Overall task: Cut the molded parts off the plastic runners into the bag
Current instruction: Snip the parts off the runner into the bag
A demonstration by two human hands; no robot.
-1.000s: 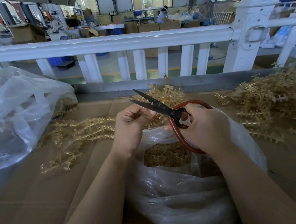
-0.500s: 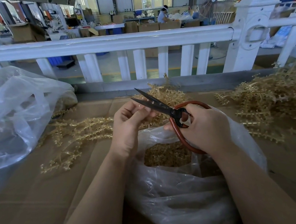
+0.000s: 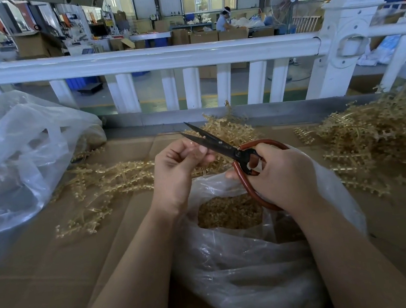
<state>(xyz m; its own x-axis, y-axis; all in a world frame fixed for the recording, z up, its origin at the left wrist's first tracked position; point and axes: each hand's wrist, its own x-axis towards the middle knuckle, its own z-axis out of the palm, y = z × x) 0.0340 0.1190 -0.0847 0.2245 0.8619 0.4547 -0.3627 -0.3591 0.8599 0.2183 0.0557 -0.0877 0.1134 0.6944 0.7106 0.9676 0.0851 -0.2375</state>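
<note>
My right hand grips the red handles of black-bladed scissors, whose blades stand slightly apart and point up-left. My left hand curls its fingers around a small piece of yellowish runner right at the blades; the piece is mostly hidden by the fingers. Both hands hover over a clear plastic bag whose open mouth shows a heap of cut tan parts.
Loose runners lie on the cardboard to the left, another clump behind the hands, and a big pile at the right. A large crumpled plastic bag sits far left. A white railing bounds the table's far edge.
The scissors and both hands have shifted a little; my left hand's fingers have closed in tighter under the blades. The bag and piles have not moved.
</note>
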